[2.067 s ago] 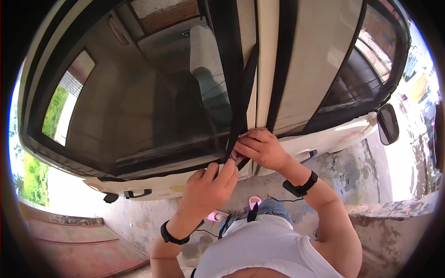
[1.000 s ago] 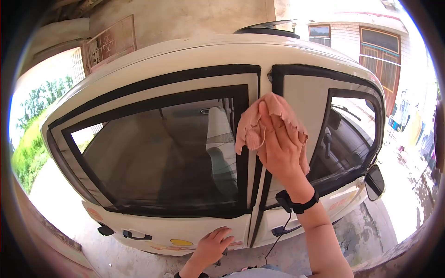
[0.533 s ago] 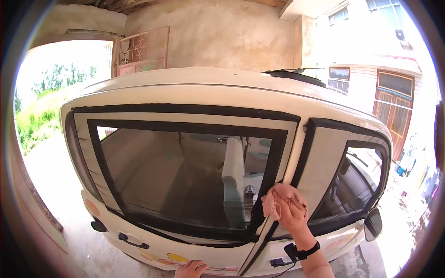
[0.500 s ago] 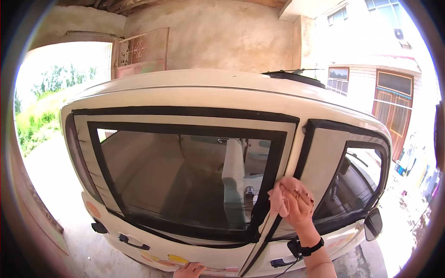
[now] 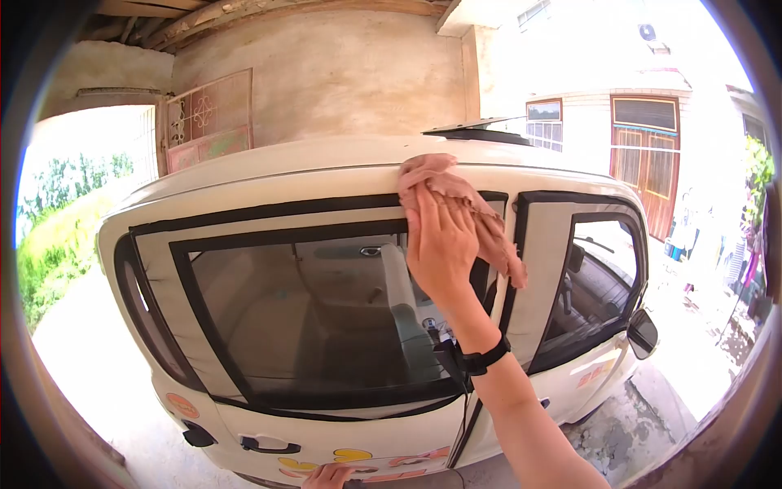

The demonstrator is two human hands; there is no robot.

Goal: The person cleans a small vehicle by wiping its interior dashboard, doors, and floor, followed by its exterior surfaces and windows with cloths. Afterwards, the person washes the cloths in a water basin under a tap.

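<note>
My right hand (image 5: 444,240) presses a pinkish-brown cloth (image 5: 485,220) against the upper edge of the vehicle's side, over the black window trim, just below the roof. Part of the cloth hangs down to the right of my fingers. A black band with a small dark device (image 5: 481,356) and a thin cable is on my right wrist. Low in the view, my left hand (image 5: 327,476) rests with its fingers against the door panel, by the yellow and pink stickers (image 5: 346,458). Its palm is out of sight. The cream-coloured van (image 5: 326,151) fills the middle of the view.
The van's side mirror (image 5: 642,333) sticks out at the right, and a black door handle (image 5: 269,445) is at the lower left. Behind the van are a plastered wall (image 5: 326,81), a metal gate (image 5: 210,114) and a wooden door (image 5: 645,163).
My right hand has moved up and left with the cloth, from the pillar beside the window to the roof edge. The cloth has spread out. My left hand stays low on the door.
</note>
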